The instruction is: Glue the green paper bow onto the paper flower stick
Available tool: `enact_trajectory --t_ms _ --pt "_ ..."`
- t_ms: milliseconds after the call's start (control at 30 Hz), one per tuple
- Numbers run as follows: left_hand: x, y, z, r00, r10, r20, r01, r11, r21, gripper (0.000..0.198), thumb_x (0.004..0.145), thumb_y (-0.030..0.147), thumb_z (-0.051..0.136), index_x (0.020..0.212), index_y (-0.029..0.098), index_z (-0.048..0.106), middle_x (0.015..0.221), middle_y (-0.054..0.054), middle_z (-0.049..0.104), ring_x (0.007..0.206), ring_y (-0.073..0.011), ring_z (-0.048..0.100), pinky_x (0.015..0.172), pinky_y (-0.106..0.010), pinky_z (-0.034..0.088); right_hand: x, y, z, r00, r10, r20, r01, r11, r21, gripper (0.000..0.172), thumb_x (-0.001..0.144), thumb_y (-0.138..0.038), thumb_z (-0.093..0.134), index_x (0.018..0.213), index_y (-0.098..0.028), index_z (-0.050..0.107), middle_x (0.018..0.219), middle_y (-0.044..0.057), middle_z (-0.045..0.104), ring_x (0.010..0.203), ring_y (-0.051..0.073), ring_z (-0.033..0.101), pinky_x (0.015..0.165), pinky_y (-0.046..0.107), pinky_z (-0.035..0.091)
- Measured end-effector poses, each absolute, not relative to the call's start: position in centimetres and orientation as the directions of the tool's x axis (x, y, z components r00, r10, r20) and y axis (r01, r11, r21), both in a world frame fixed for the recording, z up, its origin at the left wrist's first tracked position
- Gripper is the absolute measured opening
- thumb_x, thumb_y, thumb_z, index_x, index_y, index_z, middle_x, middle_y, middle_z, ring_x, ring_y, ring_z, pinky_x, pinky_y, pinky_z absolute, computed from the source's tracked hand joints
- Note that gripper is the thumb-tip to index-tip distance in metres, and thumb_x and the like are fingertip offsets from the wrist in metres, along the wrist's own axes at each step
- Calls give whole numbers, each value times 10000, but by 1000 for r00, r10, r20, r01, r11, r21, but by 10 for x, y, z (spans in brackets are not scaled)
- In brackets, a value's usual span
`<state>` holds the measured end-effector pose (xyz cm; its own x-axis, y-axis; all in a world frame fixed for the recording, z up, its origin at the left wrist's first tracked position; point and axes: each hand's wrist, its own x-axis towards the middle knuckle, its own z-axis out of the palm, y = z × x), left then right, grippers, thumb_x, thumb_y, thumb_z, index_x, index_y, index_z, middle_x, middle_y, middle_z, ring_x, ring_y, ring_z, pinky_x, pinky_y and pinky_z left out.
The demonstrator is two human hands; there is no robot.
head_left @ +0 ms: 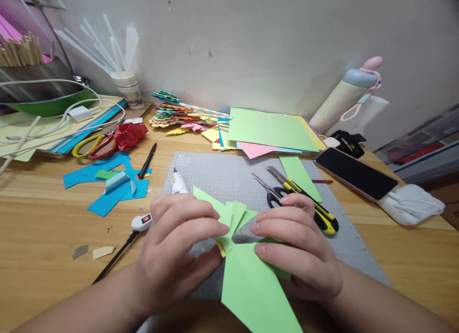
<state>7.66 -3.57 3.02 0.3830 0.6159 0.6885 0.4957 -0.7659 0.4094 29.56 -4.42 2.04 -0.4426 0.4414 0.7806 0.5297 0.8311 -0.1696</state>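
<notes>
A: What has each hand got?

B: The left grip (pixel 175 251) pinches the green paper (pixel 256 285) at its narrow gathered part, fingers above and thumb below, a yellow bit (pixel 221 249) at the fingertips. The right grip (pixel 304 247) closes on the upper edge of the wide panel, its thumb partly hidden

A: And the room around it?

B: The paper sits between the hands, its wide end running out of view at the bottom. Farther off, bare grey mat (pixel 222 172) stretches to its far edge, near stacked sheets (pixel 272 129)

A: To the sides?

B: Right is tight: black-handled scissors (pixel 273 199) and a yellow-black cutter (pixel 324 217) lie just past the fingers, with a phone (pixel 356 172) by the mat's far right corner. Left, a white switch (pixel 142 222) sits just beside the knuckles, then blue scraps (pixel 102 206) farther out on the worktop (pixel 53 237)
</notes>
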Motion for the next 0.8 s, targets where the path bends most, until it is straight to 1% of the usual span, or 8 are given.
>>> enact_trajectory --t_ms 67,133,200,367,467,600,800 --pt "77 -35 29 390 576 718 479 -793 375 258 747 111 632 923 297 599 889 -11 609 825 -202 538 761 -376 406 294 -44 20 -416 408 813 523 838 -153 120 819 -145 530 788 -249 582 795 -26 731 752 175 675 821 443 405" --pt "77 -35 27 395 524 755 473 -820 321 222 773 88 611 879 281 640 905 -19 597 837 -200 528 760 -384 399 291 -44 20 -372 359 856 502 853 -140 142 846 -131 510 767 -210 600 788 -9 728 750 172 674 818 447 407" --pt "77 -36 25 393 503 770 478 -827 296 212 787 73 601 845 267 664 916 -27 586 847 -200 522 765 -393 394 290 -44 20 -360 336 870 481 866 -136 157 852 -117 506 754 -184 608 789 2 724 756 170 673 820 449 402" --pt "78 -34 26 372 493 786 484 -826 289 209 775 63 617 904 228 623 892 -23 590 811 -180 536 743 -381 409 290 -43 20 -364 367 856 478 862 -166 128 845 -124 528 761 -171 611 789 14 720 767 171 669 825 459 385" --pt "78 -35 25 382 489 785 483 -829 282 176 781 86 634 877 233 645 913 -32 575 822 -189 524 748 -394 400 290 -43 19 -345 379 859 487 854 -181 119 838 -133 536 754 -175 608 780 10 719 761 172 670 836 455 384" --pt "76 -37 23 377 489 787 503 -821 269 166 783 100 653 831 256 677 926 -31 566 834 -198 515 762 -410 388 289 -44 19 -349 374 859 493 853 -170 120 819 -108 541 757 -181 613 757 -3 719 756 163 670 859 436 375" --pt "77 -35 26 359 489 795 494 -822 283 120 796 102 636 836 215 627 916 -32 577 830 -190 530 737 -401 404 291 -45 21 -372 393 841 502 847 -174 121 824 -107 534 773 -189 607 761 -8 725 762 163 672 871 438 372"
